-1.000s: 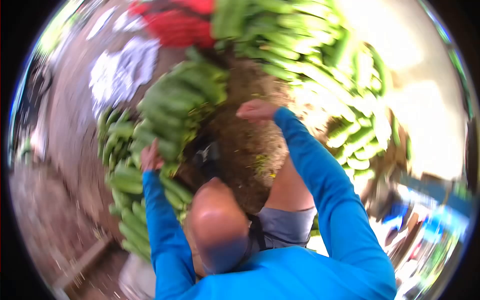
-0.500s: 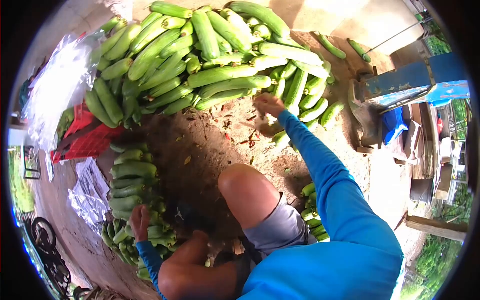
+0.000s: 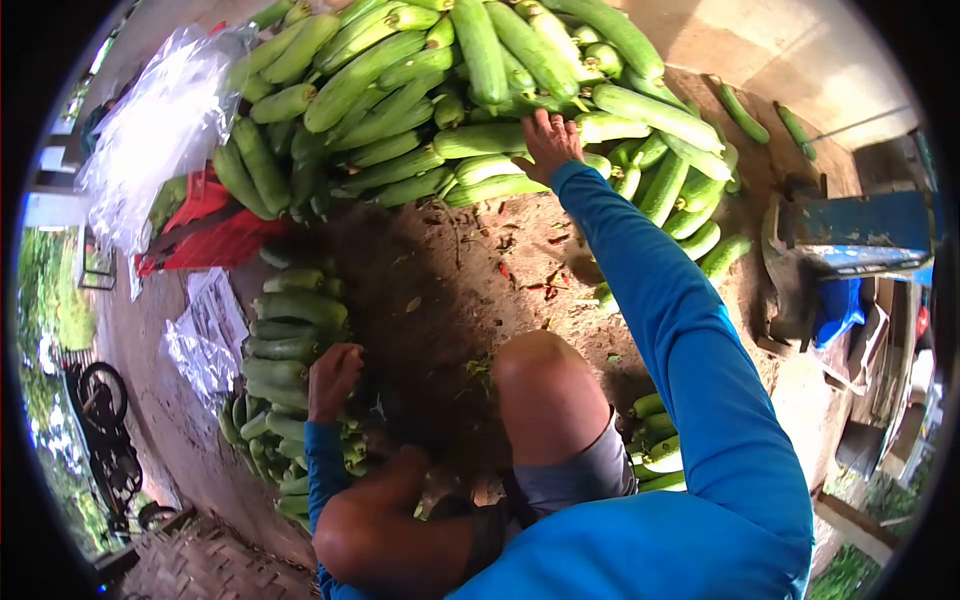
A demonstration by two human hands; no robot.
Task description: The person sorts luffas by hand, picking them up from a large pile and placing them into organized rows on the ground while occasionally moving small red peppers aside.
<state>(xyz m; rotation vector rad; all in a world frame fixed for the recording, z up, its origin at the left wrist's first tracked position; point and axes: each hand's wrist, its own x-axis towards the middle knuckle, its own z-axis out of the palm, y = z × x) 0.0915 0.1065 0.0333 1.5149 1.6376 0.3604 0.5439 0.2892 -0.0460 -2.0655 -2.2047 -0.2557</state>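
A big heap of long green gourds [image 3: 380, 90] lies across the far side. My right hand [image 3: 552, 145] reaches onto its near middle part, fingers spread over the gourd [image 3: 485, 140] under them. My left hand [image 3: 335, 380] is closed, with its fingers curled in and nothing showing in them. It hovers beside the right edge of a neat stack of gourds [image 3: 280, 375] at my left. More gourds [image 3: 655, 450] lie to the right of my knee, partly hidden by my right arm.
Clear plastic sheeting [image 3: 165, 120] and a red crate [image 3: 210, 230] stand at the left end of the heap. A crumpled plastic bag [image 3: 205, 330] lies beside the stack. Two loose gourds [image 3: 742, 112] rest by the wall. A blue-painted bench [image 3: 860, 225] stands at right.
My right hand has moved up from the near edge of the heap onto the gourds, its fingers spreading. My left hand has lifted farther up along the left stack. The view has swung left.
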